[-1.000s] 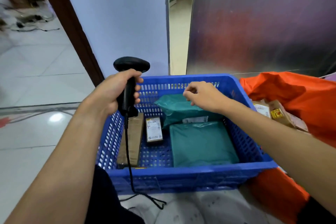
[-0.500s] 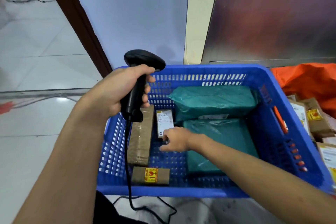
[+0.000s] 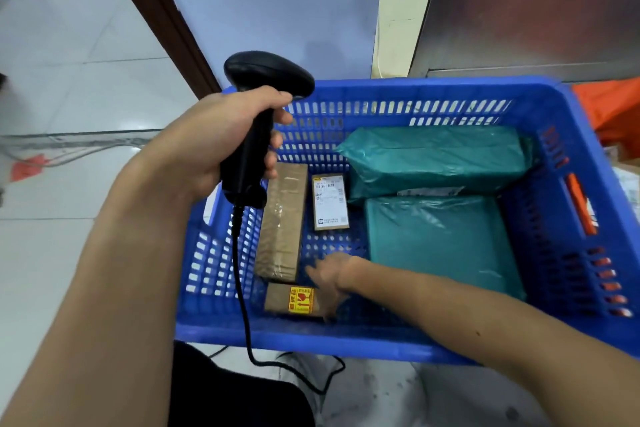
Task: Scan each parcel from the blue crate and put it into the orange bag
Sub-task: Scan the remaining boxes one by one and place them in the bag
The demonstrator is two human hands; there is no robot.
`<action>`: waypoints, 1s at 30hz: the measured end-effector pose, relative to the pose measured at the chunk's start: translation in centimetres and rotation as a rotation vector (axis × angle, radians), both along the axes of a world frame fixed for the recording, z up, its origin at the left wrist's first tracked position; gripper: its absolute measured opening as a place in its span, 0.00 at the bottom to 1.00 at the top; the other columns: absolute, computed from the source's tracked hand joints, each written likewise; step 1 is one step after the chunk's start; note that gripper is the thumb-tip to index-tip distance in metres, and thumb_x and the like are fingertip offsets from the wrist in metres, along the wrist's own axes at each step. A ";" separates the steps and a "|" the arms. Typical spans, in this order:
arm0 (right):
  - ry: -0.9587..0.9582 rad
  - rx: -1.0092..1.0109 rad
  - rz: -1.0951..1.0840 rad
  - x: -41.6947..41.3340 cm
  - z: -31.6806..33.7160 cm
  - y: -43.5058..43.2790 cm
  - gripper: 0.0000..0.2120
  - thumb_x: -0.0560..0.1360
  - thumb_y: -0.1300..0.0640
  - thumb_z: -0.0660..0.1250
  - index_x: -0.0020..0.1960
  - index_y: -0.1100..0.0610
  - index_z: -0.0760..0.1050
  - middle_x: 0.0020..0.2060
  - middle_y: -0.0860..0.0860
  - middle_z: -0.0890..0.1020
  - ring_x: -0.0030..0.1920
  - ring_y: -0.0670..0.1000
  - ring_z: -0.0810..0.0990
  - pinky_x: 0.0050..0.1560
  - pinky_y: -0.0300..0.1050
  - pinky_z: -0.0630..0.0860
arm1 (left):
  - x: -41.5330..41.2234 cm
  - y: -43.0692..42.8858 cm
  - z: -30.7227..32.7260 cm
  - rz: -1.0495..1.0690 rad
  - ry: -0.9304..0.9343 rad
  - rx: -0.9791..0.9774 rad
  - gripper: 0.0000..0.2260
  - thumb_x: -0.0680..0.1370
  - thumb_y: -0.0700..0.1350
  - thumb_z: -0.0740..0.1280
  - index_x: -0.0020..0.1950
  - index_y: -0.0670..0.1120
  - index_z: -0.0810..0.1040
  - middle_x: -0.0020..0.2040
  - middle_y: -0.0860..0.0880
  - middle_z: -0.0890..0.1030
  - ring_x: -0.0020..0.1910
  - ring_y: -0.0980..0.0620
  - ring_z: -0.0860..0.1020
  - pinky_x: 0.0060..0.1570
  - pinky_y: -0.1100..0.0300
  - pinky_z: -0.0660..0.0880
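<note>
The blue crate point(image 3: 381, 88) holds a long brown taped box point(image 3: 282, 222), a small box with a white label point(image 3: 329, 201), two green poly-bag parcels point(image 3: 433, 156) point(image 3: 440, 243) and a small brown box with a yellow-red sticker point(image 3: 287, 300) at its near edge. My left hand point(image 3: 214, 142) grips a black corded barcode scanner point(image 3: 266, 74) above the crate's left side. My right hand point(image 3: 332, 277) is down inside the crate, blurred, fingers spread over the right end of the stickered box, which lies on the crate floor. The orange bag point(image 3: 613, 107) shows at the right edge.
The scanner cable point(image 3: 242, 288) hangs over the crate's near rim to the floor. A pale wall and dark door frame point(image 3: 166, 17) stand behind; a metal panel point(image 3: 536, 3) is at back right. Parcels point(image 3: 627, 180) lie in the bag's mouth.
My right hand moved from the back green parcel, past the white-labelled box, down to the stickered box at the near edge. The view tilted downward. The scanner hand held its place.
</note>
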State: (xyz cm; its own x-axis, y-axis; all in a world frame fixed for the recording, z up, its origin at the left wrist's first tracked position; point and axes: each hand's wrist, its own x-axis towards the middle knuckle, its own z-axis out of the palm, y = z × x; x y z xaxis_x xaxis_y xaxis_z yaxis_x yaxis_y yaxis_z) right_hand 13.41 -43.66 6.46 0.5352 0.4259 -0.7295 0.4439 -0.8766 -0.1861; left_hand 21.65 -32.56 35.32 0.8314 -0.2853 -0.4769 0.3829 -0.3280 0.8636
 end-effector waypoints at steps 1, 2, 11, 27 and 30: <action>-0.008 -0.006 0.013 -0.2 -0.3 0.1 0.45 0.74 0.37 0.70 0.80 0.59 0.57 0.72 0.60 0.72 0.69 0.60 0.74 0.67 0.54 0.74 | 0.1 -0.2 0.0 -0.009 -0.009 0.003 0.13 0.81 0.54 0.69 0.53 0.44 0.81 0.33 0.48 0.76 0.28 0.51 0.74 0.29 0.57 0.77; -0.025 -0.003 0.027 -0.2 -0.4 0.1 0.47 0.74 0.38 0.71 0.81 0.60 0.55 0.73 0.60 0.71 0.69 0.61 0.74 0.67 0.54 0.74 | 0.1 -0.4 0.0 -0.017 -0.020 0.001 0.13 0.81 0.54 0.69 0.52 0.44 0.81 0.33 0.49 0.76 0.28 0.51 0.74 0.29 0.57 0.77; -0.131 0.072 -0.040 0.7 1.5 -2.2 0.34 0.76 0.41 0.71 0.73 0.58 0.66 0.66 0.57 0.76 0.63 0.60 0.79 0.59 0.53 0.76 | 0.1 -1.9 0.2 -0.014 -0.055 -0.031 0.12 0.81 0.52 0.69 0.52 0.43 0.81 0.32 0.48 0.76 0.27 0.50 0.74 0.29 0.58 0.76; -0.524 0.351 -0.945 -4.4 24.0 -18.6 0.23 0.75 0.46 0.73 0.63 0.55 0.70 0.56 0.53 0.80 0.53 0.55 0.79 0.53 0.50 0.75 | -3.0 -8.8 1.7 0.094 -0.133 -0.259 0.05 0.79 0.45 0.69 0.47 0.44 0.78 0.31 0.47 0.76 0.24 0.50 0.71 0.26 0.62 0.71; -0.583 0.451 -1.123 -7.8 26.7 -21.2 0.19 0.72 0.45 0.74 0.56 0.52 0.73 0.52 0.50 0.82 0.53 0.54 0.82 0.57 0.53 0.78 | -4.6 -10.5 2.1 0.115 -0.163 -0.321 0.05 0.80 0.44 0.69 0.48 0.42 0.78 0.29 0.47 0.76 0.23 0.50 0.70 0.26 0.62 0.71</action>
State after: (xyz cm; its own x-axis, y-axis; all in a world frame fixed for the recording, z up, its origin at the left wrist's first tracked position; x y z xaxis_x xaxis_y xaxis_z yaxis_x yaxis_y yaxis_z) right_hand 5.64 -64.89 33.11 0.9332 -0.3046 -0.1907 -0.3573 -0.7286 -0.5844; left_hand 17.04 -43.10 37.42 0.9244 -0.2988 -0.2370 0.2505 0.0070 0.9681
